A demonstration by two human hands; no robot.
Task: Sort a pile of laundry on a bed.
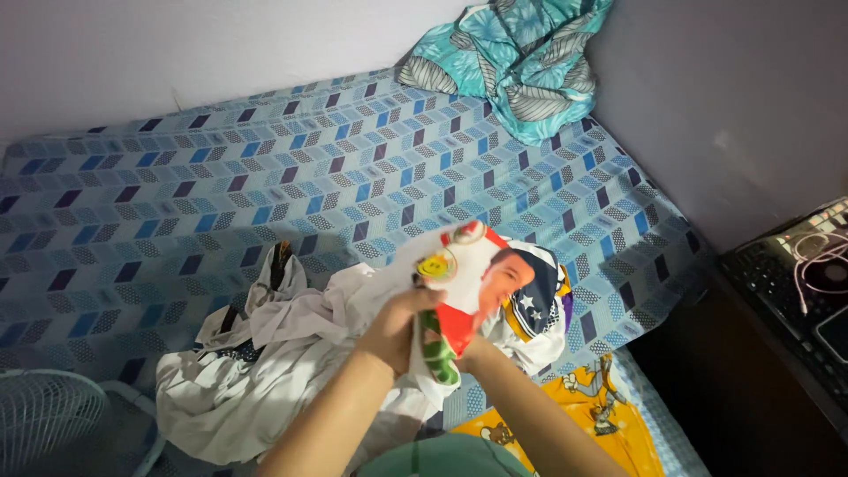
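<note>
Both hands [415,331] grip printed garment [495,274], bed-edge.

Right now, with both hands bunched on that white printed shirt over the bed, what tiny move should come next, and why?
Probably draw the left hand and right hand apart, spreading the white printed cotton shirt. It looks crumpled between them, hanging above the blue chevron-patterned bedsheet beside a heap of pale clothes.

We've got both arms reaching forward, left hand [395,329] and right hand [468,349] close together, fingers curled shut in a pinching grip.
</note>
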